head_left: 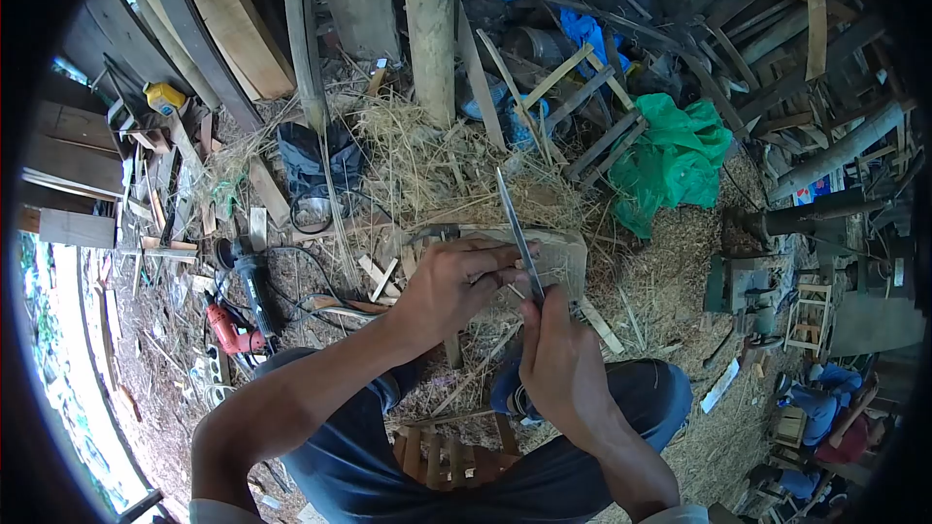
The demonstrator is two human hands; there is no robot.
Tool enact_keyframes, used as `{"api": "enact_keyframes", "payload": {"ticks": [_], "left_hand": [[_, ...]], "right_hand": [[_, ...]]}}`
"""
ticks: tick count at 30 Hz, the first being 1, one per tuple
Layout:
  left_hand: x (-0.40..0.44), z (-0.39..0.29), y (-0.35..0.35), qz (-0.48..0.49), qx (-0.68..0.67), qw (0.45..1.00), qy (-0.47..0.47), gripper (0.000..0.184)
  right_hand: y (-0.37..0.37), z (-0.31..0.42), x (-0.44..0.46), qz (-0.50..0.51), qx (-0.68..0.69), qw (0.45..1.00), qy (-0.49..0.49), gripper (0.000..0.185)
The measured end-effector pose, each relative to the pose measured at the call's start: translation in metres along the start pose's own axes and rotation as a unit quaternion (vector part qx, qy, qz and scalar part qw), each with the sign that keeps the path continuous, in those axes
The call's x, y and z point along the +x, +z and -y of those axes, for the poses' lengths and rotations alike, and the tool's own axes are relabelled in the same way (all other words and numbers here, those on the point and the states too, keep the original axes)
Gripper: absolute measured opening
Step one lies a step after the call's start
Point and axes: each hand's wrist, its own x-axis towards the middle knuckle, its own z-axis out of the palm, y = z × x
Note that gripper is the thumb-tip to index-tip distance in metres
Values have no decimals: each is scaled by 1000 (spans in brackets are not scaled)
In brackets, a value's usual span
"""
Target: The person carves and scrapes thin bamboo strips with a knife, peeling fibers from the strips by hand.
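My right hand (568, 359) is closed around the handle of a knife (512, 212), whose long narrow blade points up and away from me. My left hand (464, 277) is closed just left of the blade, fingertips pinching a thin wooden stick (517, 292) beside the knife's edge. Most of the stick is hidden by the fingers. Beneath both hands, between my knees, lies a pale wooden block (566, 262) on the shaving-covered ground.
A black angle grinder (254, 283) and a red power drill (233, 332) lie at the left with cords. A green plastic bag (670, 165) rests at the upper right. Bamboo posts (429, 34) and boards stand ahead. Another person (849, 422) sits at the far right.
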Motion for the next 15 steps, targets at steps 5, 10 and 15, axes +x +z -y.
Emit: {"api": "enact_keyframes", "payload": {"ticks": [5, 10, 15], "left_hand": [[5, -11, -8, 14, 36, 999, -21, 30], [7, -3, -13, 51, 60, 997, 16, 19], [15, -9, -14, 49, 13, 998, -25, 19]], "right_hand": [[2, 0, 1, -43, -32, 998, -13, 17], [9, -5, 2, -71, -28, 997, -18, 17], [9, -4, 5, -87, 1, 996, -28, 17]]}}
